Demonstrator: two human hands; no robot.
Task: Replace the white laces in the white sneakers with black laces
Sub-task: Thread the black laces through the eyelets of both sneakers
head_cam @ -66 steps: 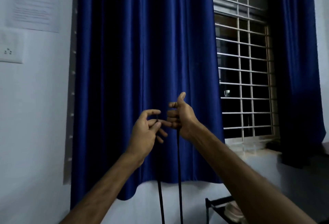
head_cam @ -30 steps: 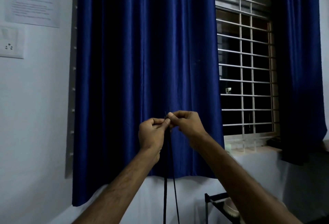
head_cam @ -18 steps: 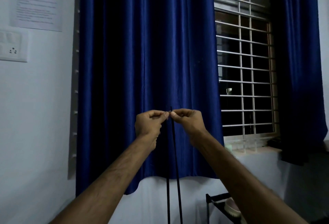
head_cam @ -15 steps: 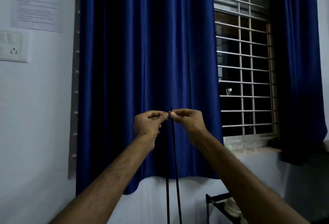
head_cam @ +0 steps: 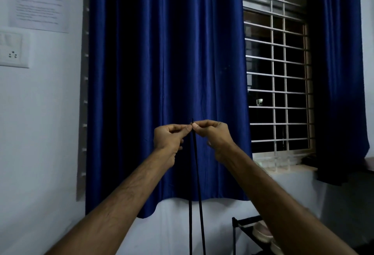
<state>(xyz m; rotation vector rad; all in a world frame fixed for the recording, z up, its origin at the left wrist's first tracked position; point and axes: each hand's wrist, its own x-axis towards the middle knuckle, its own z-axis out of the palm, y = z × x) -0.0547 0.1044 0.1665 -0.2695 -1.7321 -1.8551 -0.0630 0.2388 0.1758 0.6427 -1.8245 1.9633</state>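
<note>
Up before the curtain (head_cam: 162, 52), left hand (head_cam: 169, 139) and right hand (head_cam: 213, 135) pinch the black lace (head_cam: 197, 173), fingers (head_cam: 185, 128) curled tight. Below the curtain, a rack (head_cam: 235, 226) holds a sneaker (head_cam: 263, 234).

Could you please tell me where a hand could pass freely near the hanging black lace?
Free: in front of the white wall, between the left forearm and the thin black lace, and between the lace and the black rack. Crowded: up where the left hand and right hand pinch the lace tips together; the rack holds pale sneakers.
</note>
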